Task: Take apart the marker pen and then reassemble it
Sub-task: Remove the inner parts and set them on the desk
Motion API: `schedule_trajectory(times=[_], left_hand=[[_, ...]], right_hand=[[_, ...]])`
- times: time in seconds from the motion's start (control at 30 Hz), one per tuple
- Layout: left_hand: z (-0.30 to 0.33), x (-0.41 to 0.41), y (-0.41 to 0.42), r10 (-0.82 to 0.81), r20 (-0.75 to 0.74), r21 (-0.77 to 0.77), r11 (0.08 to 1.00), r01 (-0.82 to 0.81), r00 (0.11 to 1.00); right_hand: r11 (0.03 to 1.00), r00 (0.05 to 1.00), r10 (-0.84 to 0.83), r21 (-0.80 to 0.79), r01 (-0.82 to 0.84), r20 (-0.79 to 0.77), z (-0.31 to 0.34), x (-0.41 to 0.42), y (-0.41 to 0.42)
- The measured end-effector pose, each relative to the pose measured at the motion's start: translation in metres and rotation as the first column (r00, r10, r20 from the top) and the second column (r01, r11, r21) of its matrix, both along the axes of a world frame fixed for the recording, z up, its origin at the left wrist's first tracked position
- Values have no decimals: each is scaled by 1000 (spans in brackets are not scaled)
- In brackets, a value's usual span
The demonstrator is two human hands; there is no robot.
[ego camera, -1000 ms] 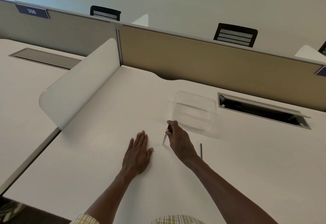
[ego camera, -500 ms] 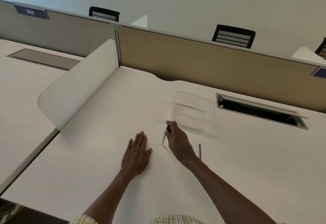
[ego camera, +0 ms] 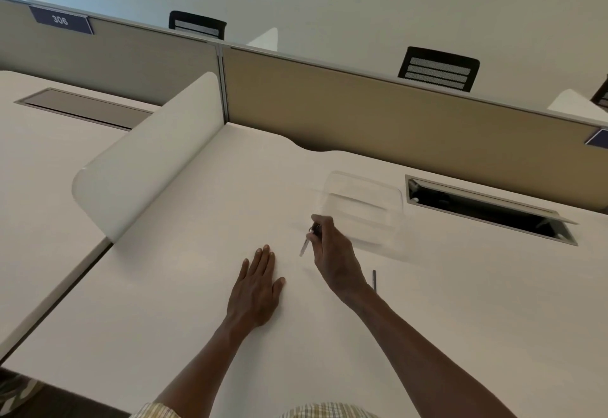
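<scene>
My right hand (ego camera: 330,254) grips a slim pen part (ego camera: 306,243) by its dark upper end, the pale barrel slanting down and left just above the white desk (ego camera: 184,286). A thin dark rod (ego camera: 374,280), another pen piece, lies on the desk just right of my right wrist. My left hand (ego camera: 258,286) rests flat on the desk, palm down, fingers together, a short way left of the held part and holding nothing.
A clear plastic container (ego camera: 363,207) stands just beyond my right hand. An open cable hatch (ego camera: 487,210) lies at the right. A white curved divider (ego camera: 144,160) rises on the left, and a tan partition (ego camera: 362,114) closes the back.
My hands have barely moved. The right hand still holds the pen part at the same slant; the left hand stays flat on the desk.
</scene>
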State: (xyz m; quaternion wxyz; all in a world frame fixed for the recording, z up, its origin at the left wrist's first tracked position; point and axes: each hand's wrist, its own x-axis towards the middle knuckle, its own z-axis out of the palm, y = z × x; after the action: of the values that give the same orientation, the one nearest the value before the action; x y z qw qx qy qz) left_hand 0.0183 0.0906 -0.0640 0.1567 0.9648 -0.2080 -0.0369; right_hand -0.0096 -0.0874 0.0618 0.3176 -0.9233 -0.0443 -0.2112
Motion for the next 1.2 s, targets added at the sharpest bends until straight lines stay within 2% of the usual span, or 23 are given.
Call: schedule_trajectory(times=[0.1,0.23,0.6,0.7,0.8,1.03,1.13,1.2], left_hand=[[-1,1,0,1,3,0,1000,-1,1000],[-2,1,1,-5,5,3,1000,5,1000],[0,-1,0,0,8,-6,1000,0,1000],[0,-1,0,5,2,-19,1000,-4,1000],[1,0,0,0,-3,-13,1000,0,1000],[0,0,0,1,2,-23,1000,-1,1000],[1,0,0,3,-2,-32,999,-3,1000],[0,0,0,4,-7,-39,999,-4,1000]], right_hand=[[999,995,24,-36,-27,-92,-15,-8,-2],[999,992,15,-47,-21,-128,-14,-3,-3],[999,992,-15,-38,10,-125,-11,-6,-1],[999,996,-43,-1,43,-83,-3,-3,-2],[999,999,-35,-1,35,24,11,4,-3],[991,978,-88,121,65,191,42,15,-4],[991,975,-90,116,67,204,38,15,-3],[998,989,-47,44,41,141,23,10,-2]])
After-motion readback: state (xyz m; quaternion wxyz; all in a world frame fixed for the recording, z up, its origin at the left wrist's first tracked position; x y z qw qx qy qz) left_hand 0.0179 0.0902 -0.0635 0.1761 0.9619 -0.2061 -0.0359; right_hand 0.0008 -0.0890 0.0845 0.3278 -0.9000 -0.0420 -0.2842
